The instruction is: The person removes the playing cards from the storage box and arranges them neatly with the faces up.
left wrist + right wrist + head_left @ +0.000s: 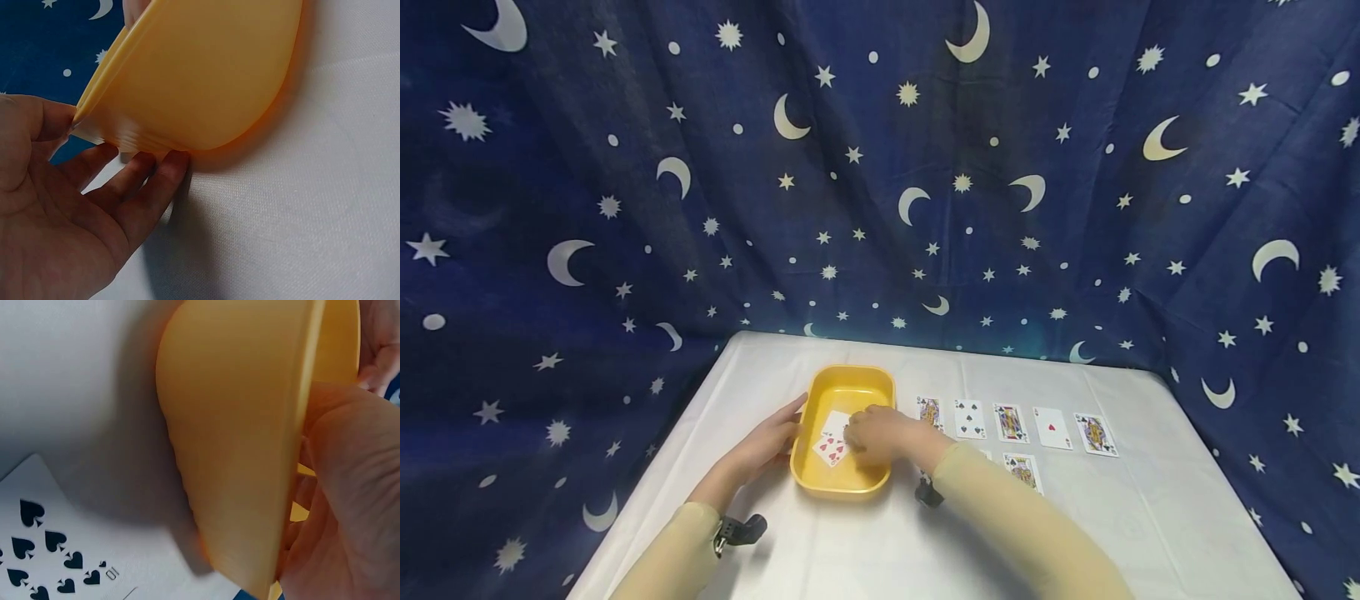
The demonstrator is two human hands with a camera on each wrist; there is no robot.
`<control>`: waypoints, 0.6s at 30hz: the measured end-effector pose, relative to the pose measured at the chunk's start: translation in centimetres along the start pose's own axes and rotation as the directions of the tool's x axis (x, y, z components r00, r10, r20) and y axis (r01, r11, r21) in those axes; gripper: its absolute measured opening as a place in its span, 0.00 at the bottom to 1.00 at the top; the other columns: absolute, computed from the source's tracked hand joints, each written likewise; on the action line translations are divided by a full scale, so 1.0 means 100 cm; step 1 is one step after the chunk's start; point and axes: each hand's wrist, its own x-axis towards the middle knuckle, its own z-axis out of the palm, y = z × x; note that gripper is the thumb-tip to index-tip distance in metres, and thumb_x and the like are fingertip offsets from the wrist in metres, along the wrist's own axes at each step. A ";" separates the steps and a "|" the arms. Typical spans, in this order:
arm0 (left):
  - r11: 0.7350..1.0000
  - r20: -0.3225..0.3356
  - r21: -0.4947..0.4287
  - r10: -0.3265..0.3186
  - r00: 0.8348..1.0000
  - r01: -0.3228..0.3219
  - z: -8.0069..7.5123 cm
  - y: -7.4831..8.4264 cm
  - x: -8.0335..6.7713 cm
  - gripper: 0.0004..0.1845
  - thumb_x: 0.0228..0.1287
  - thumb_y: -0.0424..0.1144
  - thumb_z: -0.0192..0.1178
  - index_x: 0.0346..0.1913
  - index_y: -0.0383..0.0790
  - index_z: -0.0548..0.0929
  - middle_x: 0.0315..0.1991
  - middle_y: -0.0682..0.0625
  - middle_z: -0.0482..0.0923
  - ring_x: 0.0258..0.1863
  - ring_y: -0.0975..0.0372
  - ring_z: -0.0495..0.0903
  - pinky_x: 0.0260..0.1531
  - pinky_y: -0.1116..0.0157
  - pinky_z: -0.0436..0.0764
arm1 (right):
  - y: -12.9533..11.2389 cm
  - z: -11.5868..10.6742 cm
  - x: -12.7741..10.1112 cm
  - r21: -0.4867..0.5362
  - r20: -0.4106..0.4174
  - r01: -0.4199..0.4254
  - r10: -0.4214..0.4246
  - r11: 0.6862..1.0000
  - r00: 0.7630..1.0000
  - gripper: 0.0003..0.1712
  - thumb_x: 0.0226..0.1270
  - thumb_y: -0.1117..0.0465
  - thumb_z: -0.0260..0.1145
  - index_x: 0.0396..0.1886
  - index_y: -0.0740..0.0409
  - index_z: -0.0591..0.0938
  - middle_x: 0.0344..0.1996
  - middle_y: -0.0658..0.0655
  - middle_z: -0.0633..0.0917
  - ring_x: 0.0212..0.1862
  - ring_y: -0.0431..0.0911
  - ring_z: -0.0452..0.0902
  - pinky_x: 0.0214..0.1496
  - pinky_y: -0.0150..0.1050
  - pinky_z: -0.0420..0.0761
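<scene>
Your right hand (880, 433) reaches over the rim into the shallow yellow plastic tray (817, 482), its fingers resting on the white playing card with red hearts (831, 447) that lies face up on the tray's floor; whether the fingers pinch the card or only touch it cannot be told. Your left hand (769, 442) lies with relaxed, straight fingers (164, 175) against the tray's outer left wall, the thumb at the rim, steadying it without curling round it. The tray stands on the white tablecloth (865, 550), near the middle of the table's left half. Just beside the tray's right wall lies a ten of spades (44, 550), face up. Further right, a row of face-up cards (1011, 422) runs across the cloth, with one more card (1022, 471) below it. Behind the table hangs a dark blue curtain with moons and stars (880, 167).
</scene>
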 end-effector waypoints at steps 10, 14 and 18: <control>1.000 0.010 -0.009 0.007 1.000 -0.007 0.000 -0.001 0.002 0.36 0.74 0.36 0.47 0.82 0.54 0.56 0.74 0.38 0.66 0.58 0.50 0.80 0.55 0.46 0.81 | -0.015 0.003 0.006 0.043 0.101 -0.129 0.124 0.991 0.987 0.29 0.70 0.47 0.65 0.70 0.42 0.78 0.74 0.49 0.71 0.64 0.53 0.73 0.66 0.46 0.73; 1.000 0.011 -0.007 0.011 1.000 -0.011 0.000 0.000 0.001 0.36 0.74 0.35 0.47 0.82 0.54 0.56 0.74 0.38 0.66 0.57 0.50 0.80 0.55 0.46 0.81 | -0.017 0.006 0.007 0.028 0.087 -0.128 0.126 0.991 0.988 0.31 0.66 0.46 0.68 0.70 0.41 0.77 0.72 0.48 0.72 0.61 0.50 0.73 0.61 0.43 0.75; 1.000 0.010 0.002 0.011 1.000 -0.011 -0.001 0.000 0.001 0.36 0.73 0.35 0.47 0.82 0.54 0.56 0.74 0.37 0.65 0.57 0.50 0.80 0.56 0.46 0.80 | -0.017 0.011 0.008 0.018 0.076 -0.111 0.110 0.994 0.991 0.30 0.64 0.46 0.70 0.66 0.41 0.80 0.66 0.48 0.76 0.55 0.46 0.72 0.56 0.40 0.77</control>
